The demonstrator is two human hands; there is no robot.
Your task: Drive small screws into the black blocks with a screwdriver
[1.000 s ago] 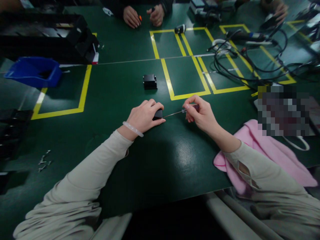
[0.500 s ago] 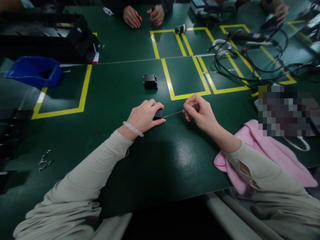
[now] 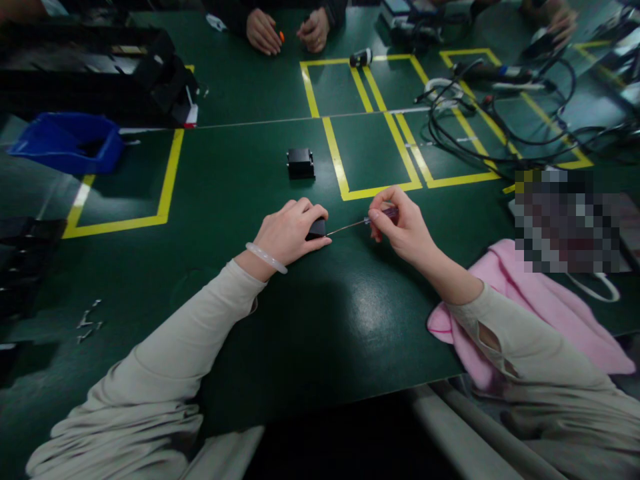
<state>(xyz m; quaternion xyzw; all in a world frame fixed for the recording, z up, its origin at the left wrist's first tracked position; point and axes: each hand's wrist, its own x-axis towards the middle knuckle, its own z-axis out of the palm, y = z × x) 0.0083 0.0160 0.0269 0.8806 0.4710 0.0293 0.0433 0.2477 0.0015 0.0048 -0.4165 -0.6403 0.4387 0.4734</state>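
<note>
My left hand (image 3: pixel 290 233) is closed round a small black block-shaped part (image 3: pixel 316 229) on the green table, and its fingers cover most of it. In my right hand (image 3: pixel 400 223) is a screwdriver (image 3: pixel 347 228), its handle pinched between thumb and fingers. The thin shaft points left, and its tip meets the near right edge of the black part. What the tip sits in is too small to make out. Just beyond my left hand stands a black box-like piece (image 3: pixel 301 164) with small shiny pins at its sides.
A blue bin (image 3: pixel 70 143) and black racks (image 3: pixel 95 80) stand at the left, with small metal pieces (image 3: pixel 89 323) nearer me. Black cables (image 3: pixel 500 150) coil at the right, above a pink cloth (image 3: pixel 535 307). A co-worker's hands (image 3: pixel 287 32) rest across the table.
The screwdriver handle looks slightly turned in my right hand. My left hand and the black part stay in place. Across the table, a co-worker's hand has shifted a little.
</note>
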